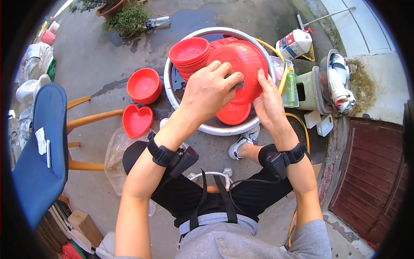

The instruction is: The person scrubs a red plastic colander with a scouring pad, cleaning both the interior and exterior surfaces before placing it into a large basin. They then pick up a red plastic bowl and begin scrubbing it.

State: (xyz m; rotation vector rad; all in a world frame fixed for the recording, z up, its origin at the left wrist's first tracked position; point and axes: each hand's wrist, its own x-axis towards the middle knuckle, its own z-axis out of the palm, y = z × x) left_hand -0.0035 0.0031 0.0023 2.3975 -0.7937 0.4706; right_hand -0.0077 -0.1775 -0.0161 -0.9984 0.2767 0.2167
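A large red plastic bowl [248, 58] with a textured outer side is tilted up over a wide metal basin [169, 82], its underside facing me. My right hand [268, 99] grips its right edge, thumb lying on the outer side. Pinched in the fingers of my left hand [211, 84] is a dark steel wool scrubber [238, 85], pressed against the bowl's side. A stack of red bowls [189, 54] stands in the basin to the left. Below the held bowl, a smaller red round piece [233, 114] shows, partly covered.
Left of the basin stand more red bowls [143, 86] and a heart-shaped red dish [137, 121]. A blue chair [41, 142] is at far left. To the right are a yellow hose [282, 60], a white jug [295, 44] and a green bottle [291, 88].
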